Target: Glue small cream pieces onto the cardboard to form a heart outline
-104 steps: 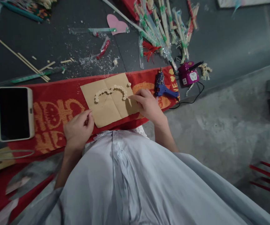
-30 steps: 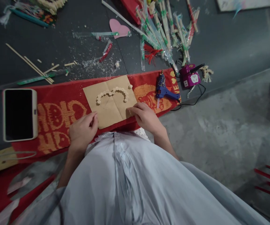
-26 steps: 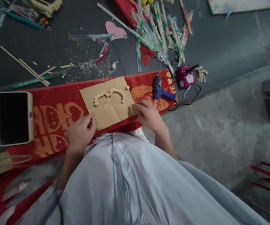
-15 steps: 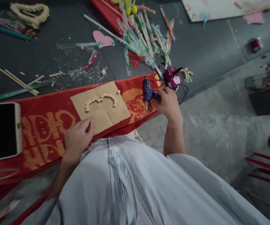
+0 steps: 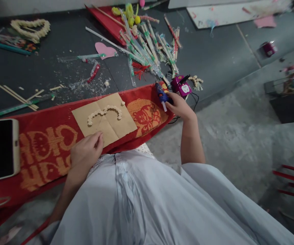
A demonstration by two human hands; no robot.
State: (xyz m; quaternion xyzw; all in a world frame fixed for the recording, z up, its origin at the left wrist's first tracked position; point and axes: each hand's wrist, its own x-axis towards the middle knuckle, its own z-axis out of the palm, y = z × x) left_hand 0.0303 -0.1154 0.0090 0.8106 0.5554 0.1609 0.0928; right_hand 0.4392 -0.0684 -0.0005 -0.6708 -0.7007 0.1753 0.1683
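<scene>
In the head view, my right hand point(image 5: 180, 106) is closed around the handle of a blue hot glue gun point(image 5: 160, 92) at the right end of the red towel. A pale glue stick point(image 5: 164, 106) pokes out of its back end. My left hand point(image 5: 87, 149) lies by the near edge of a folded sheet of brown paper point(image 5: 111, 127), fingers curled and thumb against them; whatever they hold, if anything, is hidden. On the paper, small cream pieces form a curved double-arch line point(image 5: 104, 111), the top of a heart shape. One loose piece point(image 5: 122, 103) sits near the paper's upper right edge.
The red towel point(image 5: 48, 136) covers the table's front edge, with a tablet point(image 5: 0, 149) at left. Behind lie wrapped chopsticks point(image 5: 148, 41), a pink paper heart point(image 5: 106, 50) and a cream heart frame point(image 5: 31, 29). A purple device point(image 5: 181, 85) with a cable stands near my right hand.
My right hand has turned the glue gun, so its back end now points toward the lower right. My left hand stays beside the paper. The whole view has shifted slightly.
</scene>
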